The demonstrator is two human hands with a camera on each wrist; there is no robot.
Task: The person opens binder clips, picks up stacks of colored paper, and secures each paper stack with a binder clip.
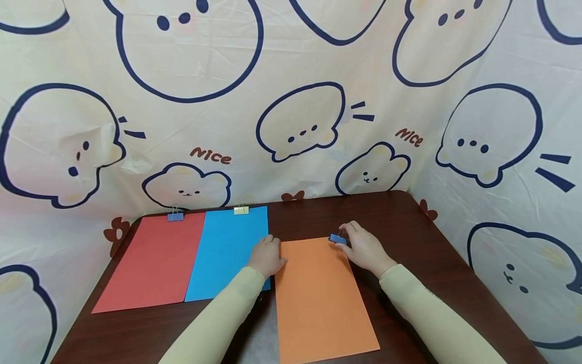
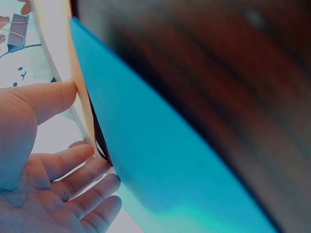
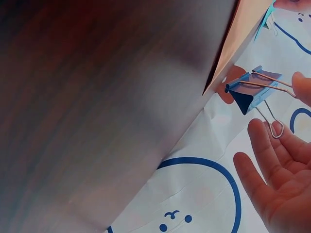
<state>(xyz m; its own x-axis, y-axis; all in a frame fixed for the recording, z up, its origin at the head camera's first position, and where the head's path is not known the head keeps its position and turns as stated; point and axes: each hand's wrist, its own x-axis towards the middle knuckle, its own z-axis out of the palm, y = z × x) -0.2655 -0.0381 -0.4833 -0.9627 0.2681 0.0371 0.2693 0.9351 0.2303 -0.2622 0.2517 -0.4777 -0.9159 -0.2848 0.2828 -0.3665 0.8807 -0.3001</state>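
An orange sheet (image 1: 320, 298) lies in front of the person, its near part over a grey patch of the table. At its upper left edge the left hand (image 1: 265, 257) pinches the sheet, thumb on top; the left wrist view shows the edge bowed up slightly near the fingers (image 2: 77, 162). By the sheet's upper right corner, the right hand (image 1: 365, 246) holds a blue binder clip (image 1: 337, 238) by its wire handles. In the right wrist view, the thumb is at one handle and a fingertip at the other; the clip (image 3: 252, 90) appears close to the orange corner.
To the left lie a red sheet (image 1: 152, 263) and a blue sheet (image 1: 229, 253) side by side. A blue binder clip (image 1: 175, 216) sits on the red sheet's top edge, a yellow one (image 1: 241, 210) on the blue sheet's. Patterned cloth (image 1: 300, 60) hangs around the dark wooden table (image 1: 313, 217).
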